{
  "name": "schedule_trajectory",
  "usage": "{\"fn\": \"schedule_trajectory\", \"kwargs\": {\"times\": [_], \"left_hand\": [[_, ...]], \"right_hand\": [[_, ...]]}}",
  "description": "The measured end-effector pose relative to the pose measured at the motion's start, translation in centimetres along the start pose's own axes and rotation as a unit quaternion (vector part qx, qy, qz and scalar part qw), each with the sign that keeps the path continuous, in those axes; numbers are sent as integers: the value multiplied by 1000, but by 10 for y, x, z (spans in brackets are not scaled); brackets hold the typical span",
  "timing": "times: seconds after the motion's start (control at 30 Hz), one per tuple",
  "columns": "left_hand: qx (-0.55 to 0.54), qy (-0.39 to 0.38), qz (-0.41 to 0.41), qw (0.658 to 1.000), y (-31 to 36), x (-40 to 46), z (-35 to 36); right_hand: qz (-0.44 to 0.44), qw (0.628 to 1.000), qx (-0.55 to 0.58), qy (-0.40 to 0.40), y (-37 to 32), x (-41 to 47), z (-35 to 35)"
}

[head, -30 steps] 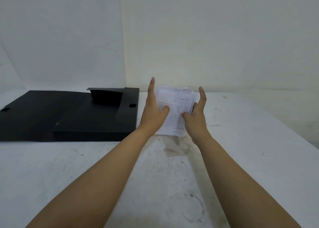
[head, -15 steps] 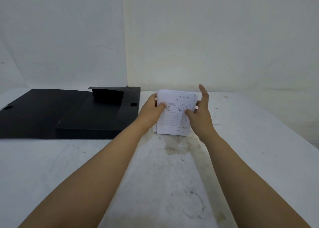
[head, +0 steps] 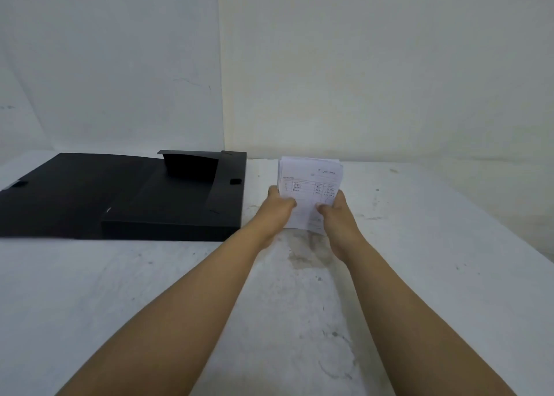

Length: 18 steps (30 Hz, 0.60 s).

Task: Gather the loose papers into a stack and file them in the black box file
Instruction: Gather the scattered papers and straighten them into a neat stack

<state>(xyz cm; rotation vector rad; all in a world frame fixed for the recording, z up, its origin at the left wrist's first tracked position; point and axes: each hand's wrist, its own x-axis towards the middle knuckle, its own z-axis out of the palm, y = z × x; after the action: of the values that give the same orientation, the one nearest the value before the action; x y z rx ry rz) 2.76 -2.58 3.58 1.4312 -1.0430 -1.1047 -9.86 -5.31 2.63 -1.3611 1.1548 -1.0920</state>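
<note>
Holding the paper stack [head: 310, 190] just right of the black box file [head: 129, 196].
Your left hand [head: 277, 208] and right hand [head: 335, 215] clamp its lower edges, fingers closed on it; the file lies open on the table [head: 434, 245].

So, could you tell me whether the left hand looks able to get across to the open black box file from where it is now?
Probably yes: the black box file lies open just left of the left hand, with only bare table between. But that hand grips the paper stack together with the right hand.
</note>
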Motion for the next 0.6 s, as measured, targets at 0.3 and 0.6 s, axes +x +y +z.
{"fn": "schedule_trajectory", "kwargs": {"times": [0.3, 0.6], "left_hand": [[32, 145, 117, 982, -10, 1, -2], [53, 142, 122, 981, -13, 3, -8]], "right_hand": [[-33, 999, -25, 4, -1, 5, -1], [-59, 992, -91, 71, 6, 8, -6]]}}
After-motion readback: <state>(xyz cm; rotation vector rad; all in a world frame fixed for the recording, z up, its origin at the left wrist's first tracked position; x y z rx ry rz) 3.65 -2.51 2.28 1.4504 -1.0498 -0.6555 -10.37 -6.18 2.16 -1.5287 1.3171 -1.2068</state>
